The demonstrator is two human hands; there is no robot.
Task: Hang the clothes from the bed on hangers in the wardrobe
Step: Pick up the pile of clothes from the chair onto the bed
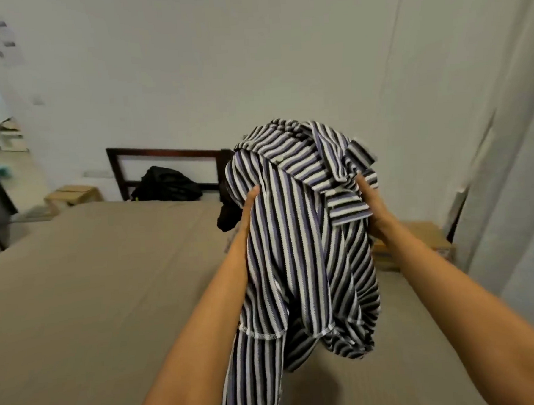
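Early, I judge: left hand (pixel 249 210) and right hand (pixel 372 210) grip the striped shirt (pixel 292 238), lifted mid-frame above the bed (pixel 108 272), all hanging yet to do.

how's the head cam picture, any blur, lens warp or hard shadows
Head view: striped shirt fairly sharp between left hand and right hand; clutter at the far left is smeared; wide-angle warp bows the wall lines at right; light soft and even, only a faint shadow on the bed below the shirt.
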